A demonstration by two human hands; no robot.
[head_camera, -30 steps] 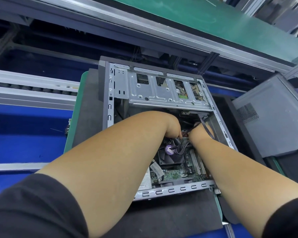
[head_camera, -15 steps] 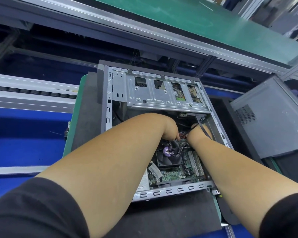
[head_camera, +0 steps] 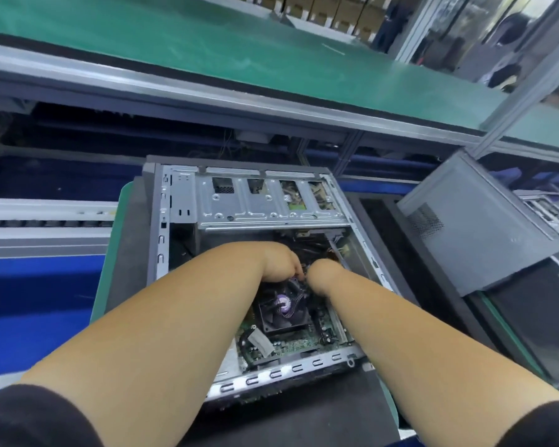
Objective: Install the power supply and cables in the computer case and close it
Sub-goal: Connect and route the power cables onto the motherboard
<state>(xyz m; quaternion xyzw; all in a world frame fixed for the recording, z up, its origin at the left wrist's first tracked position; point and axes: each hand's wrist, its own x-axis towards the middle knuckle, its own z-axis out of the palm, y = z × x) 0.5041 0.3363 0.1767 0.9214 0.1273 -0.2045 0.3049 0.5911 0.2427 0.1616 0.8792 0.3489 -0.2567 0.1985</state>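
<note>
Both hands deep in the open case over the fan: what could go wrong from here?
1. Dark cables run from the hands across the CPU fan; left loose, they might foul the blades.
2. Left hand and right hand hide the fingertips, so a half-seated plug may go unnoticed.
3. Forearms cross the case rim; its metal edge could scrape.
</note>
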